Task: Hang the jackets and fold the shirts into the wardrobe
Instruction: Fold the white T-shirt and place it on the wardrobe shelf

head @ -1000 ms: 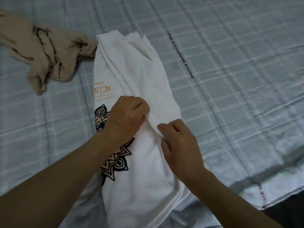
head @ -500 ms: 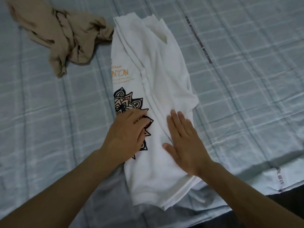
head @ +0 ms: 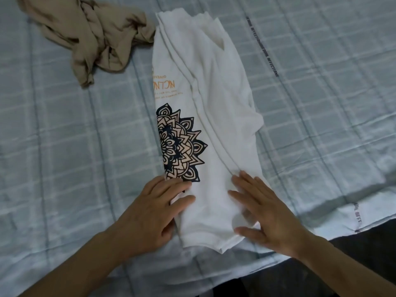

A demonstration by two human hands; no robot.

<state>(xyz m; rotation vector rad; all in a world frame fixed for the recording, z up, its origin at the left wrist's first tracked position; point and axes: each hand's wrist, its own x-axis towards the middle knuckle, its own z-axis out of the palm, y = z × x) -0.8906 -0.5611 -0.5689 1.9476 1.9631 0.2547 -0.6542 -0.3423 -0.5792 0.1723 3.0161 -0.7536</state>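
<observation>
- One white shirt (head: 216,116) lies folded lengthwise into a long strip on the bed (head: 64,146), running from the near edge away from you; one dark mandala print (head: 177,146) and one block of orange lettering (head: 164,84) show along its left side.
- Your left hand (head: 150,213) rests on the shirt's near left edge, fingers extended and close together, just below the print; it grips nothing.
- Your right hand (head: 263,209) lies flat on the shirt's near right part, fingers spread and straight, thumb near the hem; it holds nothing.
- One tan garment (head: 92,37) lies crumpled at the far left, its right end touching the shirt's far corner.
- One checked blue-grey bedsheet (head: 321,125) covers the bed.
</observation>
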